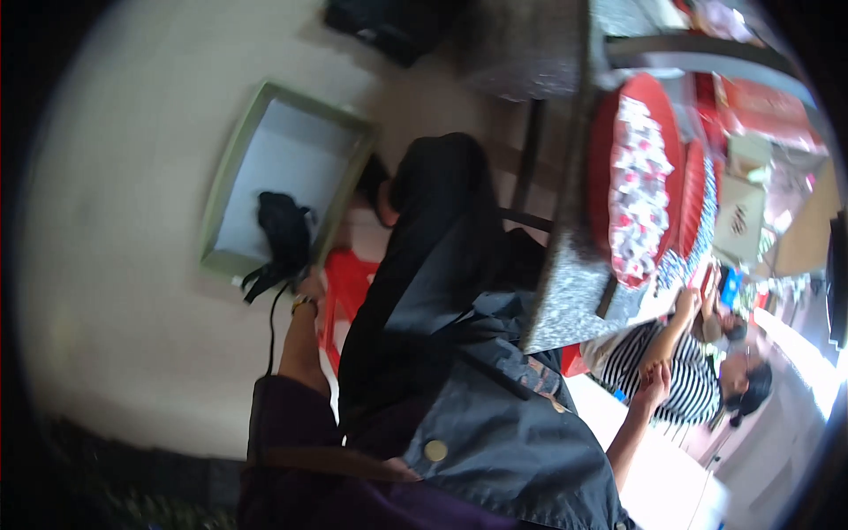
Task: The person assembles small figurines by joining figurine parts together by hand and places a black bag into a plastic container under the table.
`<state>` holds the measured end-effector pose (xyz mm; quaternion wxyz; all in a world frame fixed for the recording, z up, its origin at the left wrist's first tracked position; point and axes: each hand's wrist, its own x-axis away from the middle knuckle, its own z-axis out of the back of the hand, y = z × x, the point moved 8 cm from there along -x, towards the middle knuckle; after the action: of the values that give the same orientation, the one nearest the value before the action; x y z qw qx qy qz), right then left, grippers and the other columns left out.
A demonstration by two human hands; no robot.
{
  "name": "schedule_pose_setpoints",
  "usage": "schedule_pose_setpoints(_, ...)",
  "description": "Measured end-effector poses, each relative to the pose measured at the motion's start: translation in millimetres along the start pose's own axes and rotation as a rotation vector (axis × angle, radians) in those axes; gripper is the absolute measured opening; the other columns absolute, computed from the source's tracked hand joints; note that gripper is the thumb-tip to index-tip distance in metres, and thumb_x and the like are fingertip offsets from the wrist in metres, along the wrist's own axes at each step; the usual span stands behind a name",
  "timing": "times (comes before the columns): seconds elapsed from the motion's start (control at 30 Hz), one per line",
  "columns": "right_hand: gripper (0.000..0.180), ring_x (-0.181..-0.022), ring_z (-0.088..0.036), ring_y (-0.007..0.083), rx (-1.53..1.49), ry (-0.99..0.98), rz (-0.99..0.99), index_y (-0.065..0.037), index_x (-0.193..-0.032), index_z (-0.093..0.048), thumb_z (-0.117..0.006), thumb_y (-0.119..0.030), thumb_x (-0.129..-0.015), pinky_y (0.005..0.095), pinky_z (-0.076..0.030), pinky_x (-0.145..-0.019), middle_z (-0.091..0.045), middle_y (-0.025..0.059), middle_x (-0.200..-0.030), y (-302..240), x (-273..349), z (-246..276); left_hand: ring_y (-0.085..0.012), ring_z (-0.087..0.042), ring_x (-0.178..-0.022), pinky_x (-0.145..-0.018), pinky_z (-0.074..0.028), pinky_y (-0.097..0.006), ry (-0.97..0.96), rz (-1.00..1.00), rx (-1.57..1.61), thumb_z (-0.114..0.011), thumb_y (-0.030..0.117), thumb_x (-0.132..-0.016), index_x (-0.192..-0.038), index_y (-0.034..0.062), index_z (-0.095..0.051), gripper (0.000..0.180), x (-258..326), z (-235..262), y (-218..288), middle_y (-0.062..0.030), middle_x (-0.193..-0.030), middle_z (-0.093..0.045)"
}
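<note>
My left hand (309,288), with a band at its wrist, reaches down to the near right corner of a shallow box with a green rim (231,168) and a pale inside. Its fingers close on a limp black bundle (284,231) with a strap; most of the bundle lies over the box. A thin black cord runs from there along my forearm. My right hand (654,386) is raised at the right, seen in front of a co-worker's arm. Its fingers are blurred, and I cannot make out whether anything is in them.
A red plastic stool (346,284) stands beside my knee. On the grey speckled table (565,291) at the right are red oval trays (604,177), one heaped with small white-and-pink wrapped pieces. Beyond are pale green boxes (738,216) and a person in a striped top (693,380).
</note>
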<state>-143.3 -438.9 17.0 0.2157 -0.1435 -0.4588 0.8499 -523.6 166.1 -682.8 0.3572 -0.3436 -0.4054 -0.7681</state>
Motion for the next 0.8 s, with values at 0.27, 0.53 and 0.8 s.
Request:
schedule_pose_setpoints(0.27, 0.033, -0.082, -0.062, 0.0154, 0.045, -0.191, -0.138, 0.000, -0.125, -0.059, -0.063, -0.005, -0.093, 0.0258, -0.052, -0.070, -0.068, 0.0103, -0.102, 40.1, -34.5, -20.0, -0.0426, -0.055, -0.121, -0.102, -0.040, -0.054, -0.042, 0.184, 0.245, -0.046, 0.014, -0.091, -0.156, 0.0147, -0.002, 0.078, 60.9, -40.2, 28.1, -0.0303, -0.133, -0.052)
schedule_pose_setpoints(0.53, 0.033, -0.084, -0.063, 0.0154, 0.107, -0.132, -0.067, 0.000, -0.125, -0.059, -0.063, -0.005, -0.093, 0.0262, -0.052, -0.071, -0.068, 0.0108, -0.103, 19.8, -21.7, -62.1, -0.0440, -0.062, -0.105, -0.088, -0.050, -0.053, 0.050, 0.127, 0.256, -0.051, 0.012, -0.086, -0.146, 0.0101, -0.033, 0.063, 80.8, -12.3, 44.1, -0.0268, -0.114, -0.063)
schedule_pose_setpoints(0.8, 0.024, -0.073, -0.061, 0.0110, -0.153, -0.024, 0.008, 0.000, -0.116, -0.064, -0.064, -0.006, -0.093, 0.0207, -0.050, -0.064, -0.068, 0.0078, -0.093, 15.1, 27.7, -70.7, -0.0162, -0.058, -0.068, -0.066, -0.048, -0.033, 0.394, -0.288, 0.686, -0.053, 0.015, -0.098, -0.092, -0.0008, -0.065, 0.020, 190.7, 202.4, 188.6, -0.0114, -0.073, -0.061)
